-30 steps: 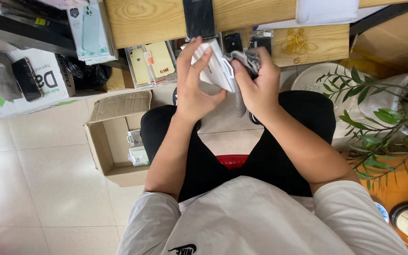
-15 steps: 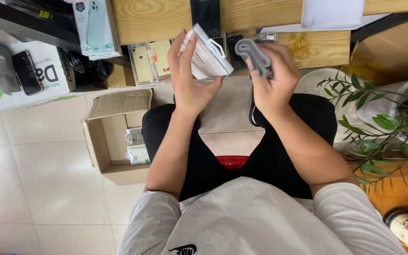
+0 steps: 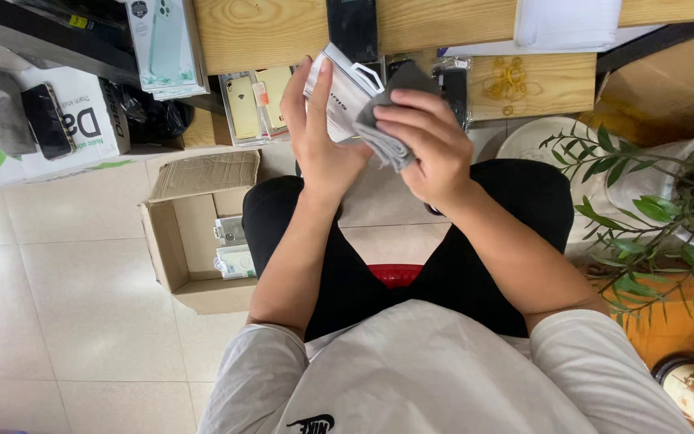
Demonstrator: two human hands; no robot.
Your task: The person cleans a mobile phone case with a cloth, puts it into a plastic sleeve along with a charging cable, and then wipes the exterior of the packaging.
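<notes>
Left hand [image 3: 320,137] is closed around a white box [image 3: 345,90], held upright above the lap with the fingers [image 3: 308,84] wrapped along its near side and the thumb hidden behind. Right hand [image 3: 426,143] is closed on a grey cloth [image 3: 385,133], which is pinched between thumb and fingers and pressed against the box's right face; part of the cloth hangs down below the fingers. Both hands are touching through the box and cloth, raised just in front of the wooden tabletop [image 3: 283,28].

On the tabletop edge, phone cases in clear packets [image 3: 255,104] are lined up beside the box, and a heap of rubber bands [image 3: 510,80] is seen to the right. A dark phone [image 3: 353,28] is laid above the hands. An open cardboard box [image 3: 194,233] is set on the tiled floor [image 3: 66,305] just left of the knee, with small packets inside. A white carton [image 3: 58,120] with a phone and a grey rag on it is seen further left. A green plant [image 3: 652,225] is seen at the right, near the right arm
</notes>
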